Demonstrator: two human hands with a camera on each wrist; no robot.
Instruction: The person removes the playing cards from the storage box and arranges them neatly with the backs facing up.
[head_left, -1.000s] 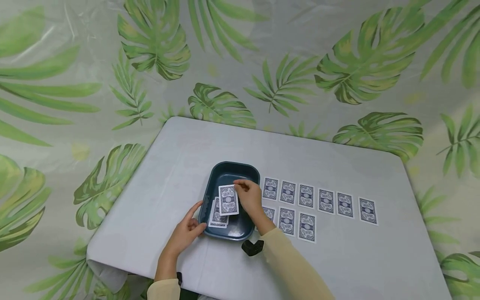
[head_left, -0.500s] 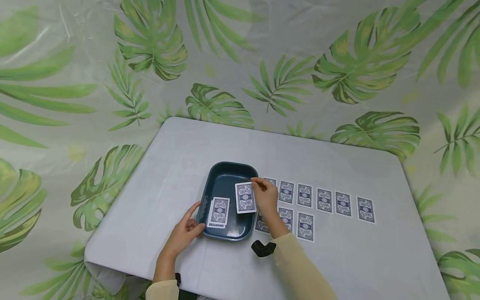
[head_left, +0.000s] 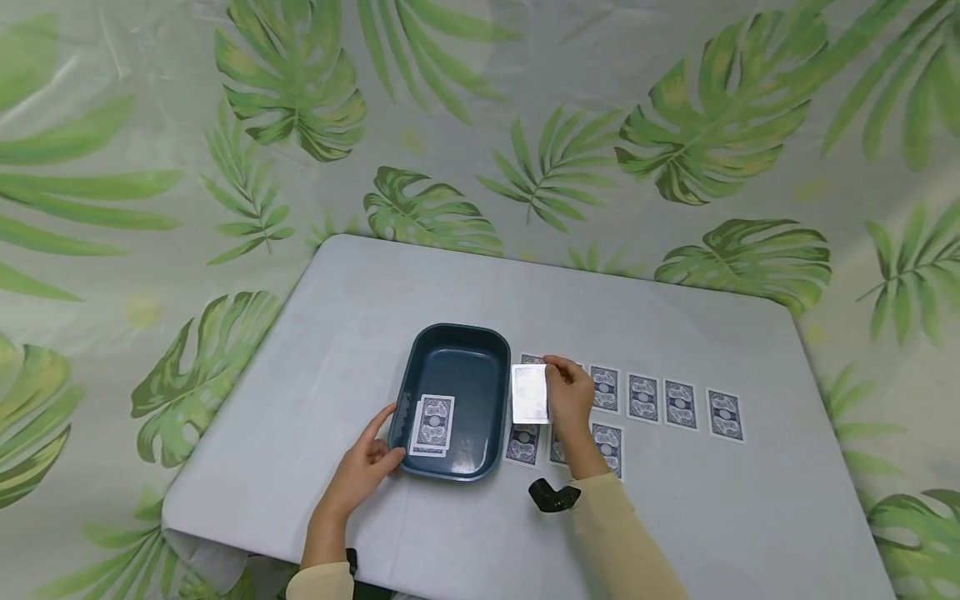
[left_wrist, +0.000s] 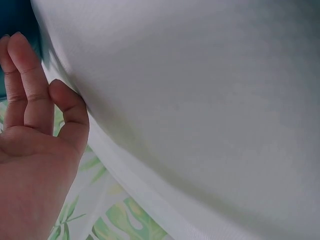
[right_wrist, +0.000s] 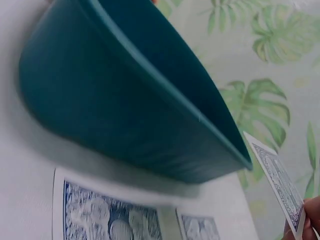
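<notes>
In the head view my right hand pinches the right edge of a playing card, its surface bright with glare. The card hovers just right of the dark teal tray, over cards on the table. From the right wrist view, the raised card shows its blue patterned back beyond the tray's wall. My left hand rests against the tray's left side, thumb and fingertips touching it, fingers fairly straight. Inside the tray, a few overlapping cards lie back up at the near left.
Right of the tray, face-down cards lie in two rows: the far row ends at a card, the near row at another. My right hand and sleeve partly cover them. A white cloth covers the table; a leaf-print sheet hangs behind.
My right hand has carried the card rightward, from above the tray to beyond its right rim, and the card has tilted into glare. My left hand stays at the tray's side.
</notes>
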